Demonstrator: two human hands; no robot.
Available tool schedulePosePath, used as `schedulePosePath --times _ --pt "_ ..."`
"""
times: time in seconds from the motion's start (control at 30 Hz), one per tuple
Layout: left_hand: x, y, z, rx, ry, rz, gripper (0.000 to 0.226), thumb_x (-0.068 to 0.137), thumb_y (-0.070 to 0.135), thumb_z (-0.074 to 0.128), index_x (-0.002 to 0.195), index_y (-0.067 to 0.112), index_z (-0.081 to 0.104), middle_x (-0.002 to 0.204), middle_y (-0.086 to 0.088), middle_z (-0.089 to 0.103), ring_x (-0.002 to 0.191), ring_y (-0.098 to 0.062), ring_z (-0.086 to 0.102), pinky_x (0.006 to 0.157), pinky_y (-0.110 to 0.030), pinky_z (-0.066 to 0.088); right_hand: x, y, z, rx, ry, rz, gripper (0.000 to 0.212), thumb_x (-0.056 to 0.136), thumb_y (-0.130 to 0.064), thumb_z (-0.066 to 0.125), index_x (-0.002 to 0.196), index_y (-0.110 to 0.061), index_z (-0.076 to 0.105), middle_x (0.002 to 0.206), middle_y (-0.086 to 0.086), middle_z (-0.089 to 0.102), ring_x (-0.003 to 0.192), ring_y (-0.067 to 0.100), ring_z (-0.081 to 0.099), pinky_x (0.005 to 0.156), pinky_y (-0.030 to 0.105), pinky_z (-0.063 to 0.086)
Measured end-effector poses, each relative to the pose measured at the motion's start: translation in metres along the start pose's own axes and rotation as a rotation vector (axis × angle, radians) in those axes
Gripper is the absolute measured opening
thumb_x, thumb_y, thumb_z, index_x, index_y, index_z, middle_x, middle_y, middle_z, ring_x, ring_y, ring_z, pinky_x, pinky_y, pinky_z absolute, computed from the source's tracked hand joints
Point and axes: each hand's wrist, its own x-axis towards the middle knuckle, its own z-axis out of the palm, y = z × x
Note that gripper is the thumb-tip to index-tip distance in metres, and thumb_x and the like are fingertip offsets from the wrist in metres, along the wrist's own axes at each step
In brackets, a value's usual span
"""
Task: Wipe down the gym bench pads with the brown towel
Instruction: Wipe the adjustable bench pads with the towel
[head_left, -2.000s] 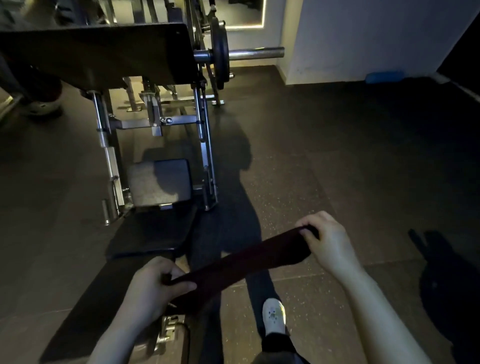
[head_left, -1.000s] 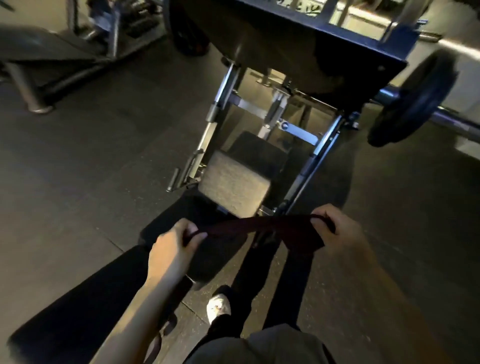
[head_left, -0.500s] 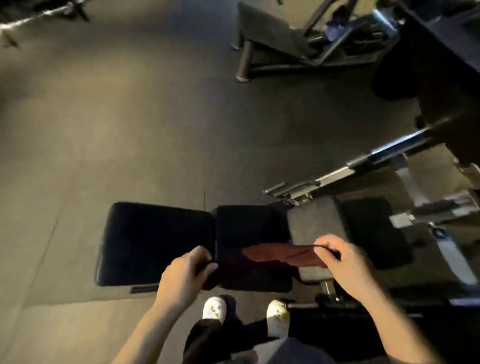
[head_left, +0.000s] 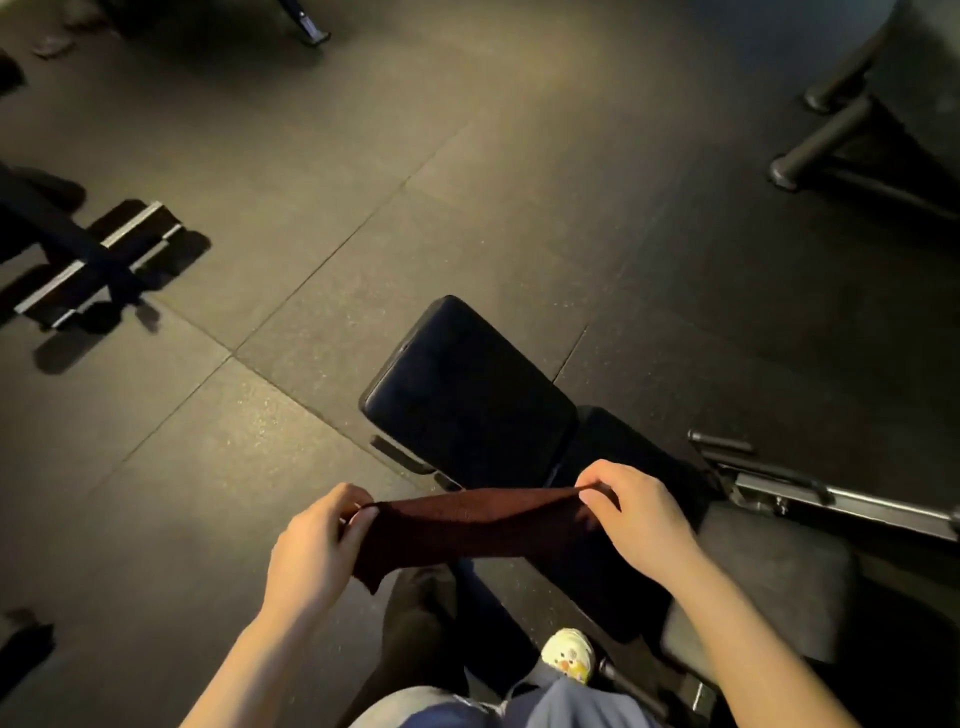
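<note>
Head view: left hand (head_left: 311, 556) and right hand (head_left: 636, 519) pinch brown towel (head_left: 467, 530), seemingly above bench pad (head_left: 467, 395).

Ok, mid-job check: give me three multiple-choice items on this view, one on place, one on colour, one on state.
1. Where is the brown towel?
A. flat on the floor
B. stretched between both hands above the bench
C. draped over a barbell

2. What colour is the long bench pad?
A. black
B. white
C. red

3. How does the left hand hold the towel?
A. open palm underneath
B. not touching
C. fingers pinching its end

Answers: 1 B, the right hand and the left hand each grip an end; 2 A, dark upholstery; 3 C, fingers curled on the cloth.
</note>
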Motion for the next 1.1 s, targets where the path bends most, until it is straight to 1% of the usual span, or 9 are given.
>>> schedulePosePath --times 0.23,0.37,0.47,0.6,0.77,0.87,0.93,1.03,1.1 --pt "0.147 -0.012 -0.055 0.015 0.109 0.041 0.003 0.096 0.023 0.062 0.097 0.021 0.064 0.087 0.004 0.065 0.089 -0.028 0.062 0.070 -0.037 0.044 0.118 -0.077 -0.007 -0.027 0.085 0.056 0.008 0.099 -0.017 0.055 0.101 -0.023 0.061 0.097 -0.007 0.061 0.087 0.008 0.055 0.074 0.021 0.039" --pt "0.204 -0.019 -0.064 0.100 0.066 0.152 0.009 0.095 0.023 0.062 0.103 0.019 0.063 0.087 0.005 0.059 0.088 -0.029 0.062 0.065 -0.036 0.043 0.161 -0.099 -0.001 -0.024 0.113 0.090 0.011 0.099 -0.017 0.056 0.107 -0.021 0.063 0.102 -0.008 0.060 0.093 0.009 0.056 0.078 0.022 0.040" --pt "0.234 -0.046 -0.045 0.242 -0.117 0.155 0.015 0.095 0.025 0.060 0.108 0.018 0.061 0.099 -0.003 0.065 0.096 -0.032 0.063 0.071 -0.042 0.051 0.183 -0.091 0.034 -0.049 -0.007 0.167 0.012 0.098 -0.017 0.056 0.106 -0.023 0.062 0.105 -0.009 0.055 0.098 0.011 0.055 0.081 0.023 0.041" --pt "0.238 -0.080 -0.015 0.357 -0.404 0.027 0.024 0.100 0.037 0.053 0.119 0.024 0.059 0.123 0.000 0.060 0.114 -0.025 0.058 0.088 -0.038 0.048 0.183 -0.063 0.103 -0.123 -0.318 0.252 0.009 0.094 -0.022 0.062 0.103 -0.023 0.065 0.116 -0.003 0.051 0.110 0.023 0.057 0.095 0.033 0.044" --pt "0.240 -0.074 0.041 0.200 -0.240 -0.009 0.045 0.098 0.044 0.052 0.133 0.016 0.054 0.133 -0.007 0.056 0.119 -0.031 0.056 0.092 -0.043 0.047 0.211 -0.055 0.129 -0.075 -0.410 0.276 0.021 0.097 -0.030 0.059 0.117 -0.023 0.059 0.128 -0.005 0.047 0.118 0.018 0.052 0.096 0.028 0.041" --pt "0.258 -0.050 0.079 0.193 -0.203 -0.031 0.062 0.101 0.053 0.038 0.153 0.019 0.032 0.156 -0.008 0.036 0.142 -0.029 0.036 0.113 -0.047 0.033 0.244 -0.063 0.129 0.000 -0.333 0.247 0.024 0.098 -0.030 0.058 0.121 -0.023 0.058 0.126 -0.006 0.047 0.115 0.013 0.051 0.085 0.022 0.037" --pt "0.277 -0.040 0.106 0.247 -0.224 -0.095 0.069 0.101 0.056 0.032 0.158 0.018 0.018 0.161 -0.013 0.024 0.148 -0.032 0.024 0.119 -0.048 0.024 0.272 -0.068 0.126 0.060 -0.236 0.242 0.031 0.099 -0.031 0.056 0.128 -0.024 0.054 0.133 -0.004 0.046 0.118 0.011 0.048 0.087 0.023 0.037" --pt "0.297 -0.042 0.136 0.253 -0.079 -0.070 0.069 0.097 0.051 0.046 0.150 0.007 0.037 0.144 -0.024 0.048 0.130 -0.042 0.049 0.105 -0.055 0.044 0.316 -0.070 0.122 0.152 -0.047 0.284 0.047 0.101 -0.037 0.050 0.145 -0.027 0.039 0.151 0.000 0.035 0.137 0.018 0.038 0.101 0.034 0.038" --pt "0.303 -0.051 0.147 0.257 -0.030 -0.051 0.067 0.098 0.052 0.043 0.147 0.006 0.041 0.137 -0.022 0.055 0.122 -0.041 0.056 0.097 -0.053 0.050 0.344 -0.067 0.122 0.217 0.025 0.355 0.054 0.102 -0.042 0.042 0.153 -0.031 0.025 0.160 0.000 0.024 0.146 0.022 0.027 0.111 0.044 0.032"
